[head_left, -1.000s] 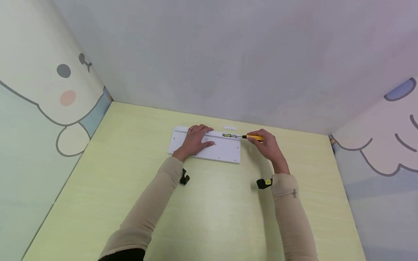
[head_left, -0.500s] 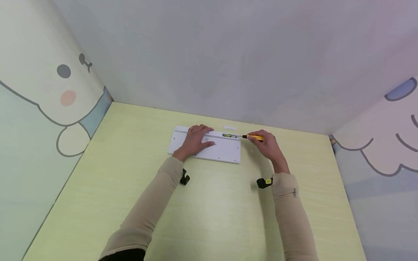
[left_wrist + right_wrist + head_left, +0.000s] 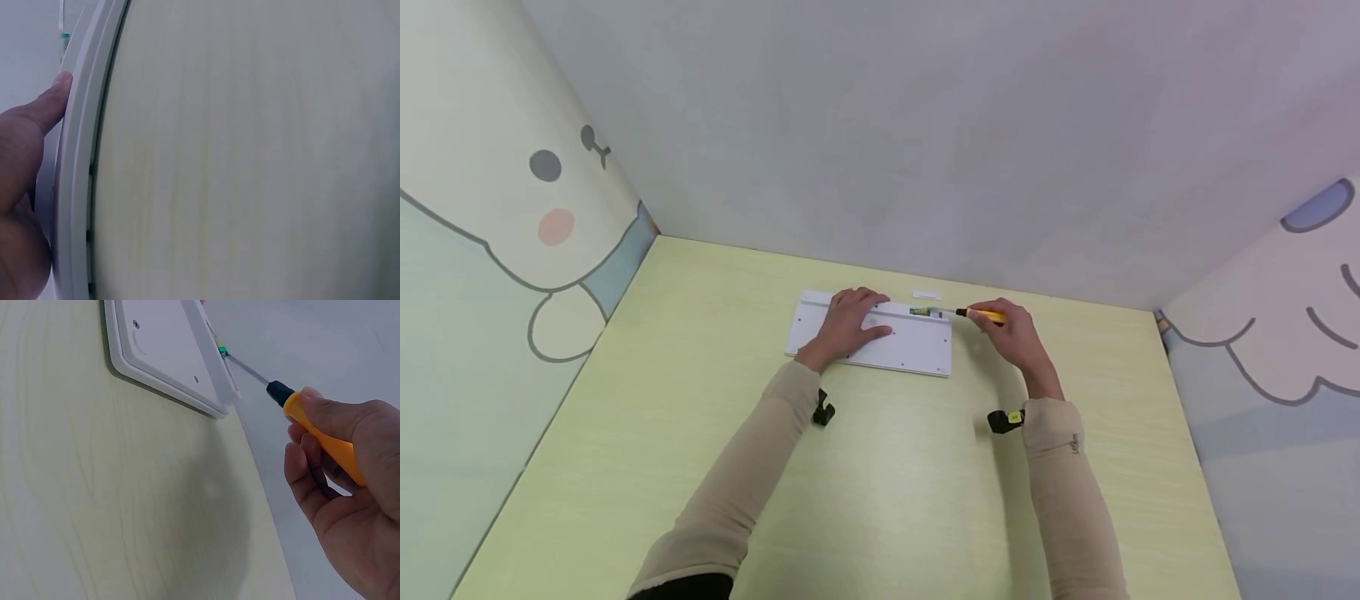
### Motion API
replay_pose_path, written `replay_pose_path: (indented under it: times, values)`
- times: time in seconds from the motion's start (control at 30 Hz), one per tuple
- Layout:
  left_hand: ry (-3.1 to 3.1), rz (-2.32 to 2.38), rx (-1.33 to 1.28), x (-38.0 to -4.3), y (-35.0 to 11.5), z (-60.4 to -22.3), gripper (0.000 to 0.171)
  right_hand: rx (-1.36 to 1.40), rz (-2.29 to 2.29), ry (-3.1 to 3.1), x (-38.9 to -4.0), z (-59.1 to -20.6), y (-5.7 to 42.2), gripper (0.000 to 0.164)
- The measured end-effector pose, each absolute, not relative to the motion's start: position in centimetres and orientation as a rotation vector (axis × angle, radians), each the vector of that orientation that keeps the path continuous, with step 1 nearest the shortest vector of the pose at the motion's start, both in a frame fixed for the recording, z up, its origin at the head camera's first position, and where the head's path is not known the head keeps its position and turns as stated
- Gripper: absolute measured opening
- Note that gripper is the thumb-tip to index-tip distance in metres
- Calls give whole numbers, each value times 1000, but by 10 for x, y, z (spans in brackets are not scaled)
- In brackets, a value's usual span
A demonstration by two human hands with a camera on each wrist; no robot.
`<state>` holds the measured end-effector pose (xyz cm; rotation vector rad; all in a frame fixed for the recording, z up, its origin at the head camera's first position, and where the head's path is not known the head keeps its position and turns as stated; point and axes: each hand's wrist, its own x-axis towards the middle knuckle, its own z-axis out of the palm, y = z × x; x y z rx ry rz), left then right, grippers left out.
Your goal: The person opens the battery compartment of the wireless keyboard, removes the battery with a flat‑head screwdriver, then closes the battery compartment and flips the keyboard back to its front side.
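A white keyboard [image 3: 917, 348] lies face down on the table, small screws dotting its underside. My left hand [image 3: 847, 323] rests flat across it with the thumb spread; in the left wrist view, the thumb [image 3: 53, 100] lies along the keyboard's near edge. My right hand [image 3: 1017, 335] grips the yellow handle of a screwdriver [image 3: 325, 440], its thumb along the top. The screwdriver's thin metal shaft reaches into the open battery slot near the keyboard's far right edge. Its tip is right at the end of a green battery [image 3: 919, 312].
A small white cover strip [image 3: 927, 294] lies behind the keyboard, near the grey wall [image 3: 887, 150] at the table's far edge. Painted walls [image 3: 467, 275] flank the pale yellow table [image 3: 895, 475]. Black wrist cameras [image 3: 823, 408] hang under both forearms.
The screwdriver's shaft has shifted slightly at the battery slot, and the battery looks a little more tilted and greener. My left hand has stayed on the keyboard.
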<state>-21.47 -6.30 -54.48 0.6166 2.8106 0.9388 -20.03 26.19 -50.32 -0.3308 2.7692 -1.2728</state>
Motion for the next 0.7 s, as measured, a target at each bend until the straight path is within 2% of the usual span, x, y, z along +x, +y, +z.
replay_pose_path:
  times: [0.7]
  values:
    - [2803, 914, 633, -218, -61, -550, 60, -335, -1252, 2785, -199, -499, 265, 33]
